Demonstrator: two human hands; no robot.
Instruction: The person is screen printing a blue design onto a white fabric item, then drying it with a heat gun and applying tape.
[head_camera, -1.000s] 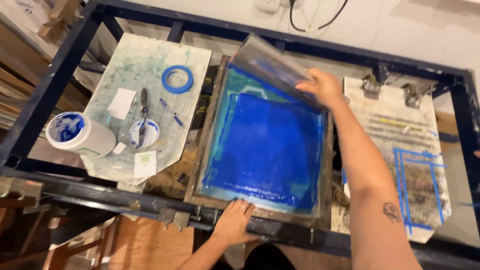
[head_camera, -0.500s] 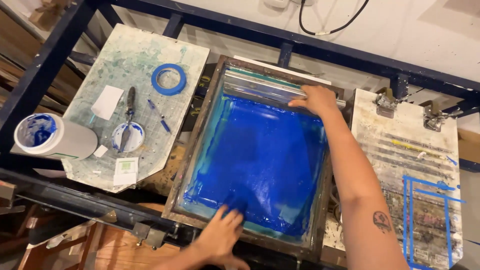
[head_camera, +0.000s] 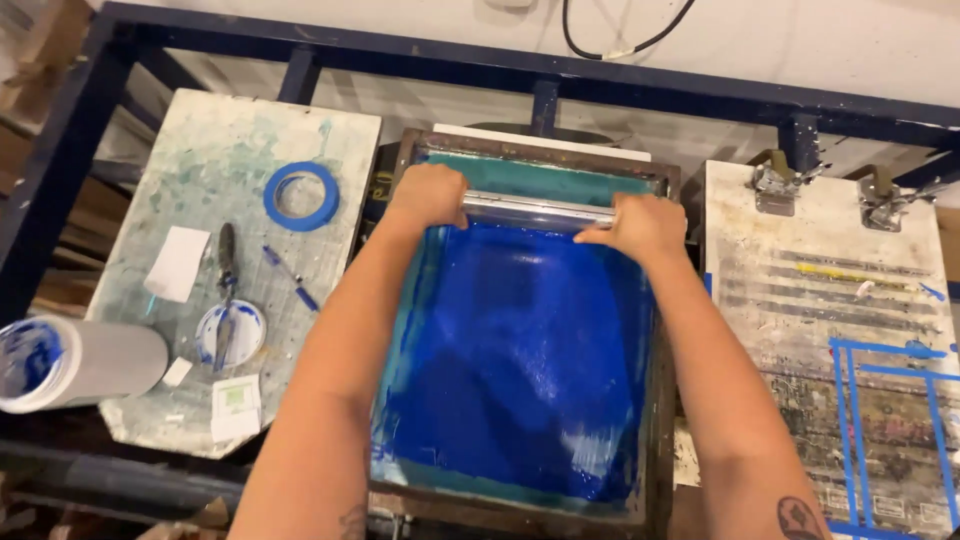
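A wooden-framed printing screen (head_camera: 660, 400) lies flat in the middle, its mesh covered in wet blue ink (head_camera: 520, 360). Across its far end rests a long metal squeegee (head_camera: 535, 210). My left hand (head_camera: 430, 195) grips the squeegee's left end and my right hand (head_camera: 640, 228) grips its right end. Both arms reach over the inked mesh.
A stained board (head_camera: 200, 150) on the left holds a roll of blue tape (head_camera: 300, 195), a palette knife (head_camera: 226, 290), a blue pen (head_camera: 290, 278), a lid and paper scraps. A white tub of blue ink (head_camera: 75, 362) lies at its corner. A clamped, taped board (head_camera: 830, 340) stands right. A dark metal frame (head_camera: 400, 50) surrounds everything.
My left hand left the screen's near edge and went to the squeegee's left end. The squeegee, first tilted up in my right hand, now lies across the far end under both hands.
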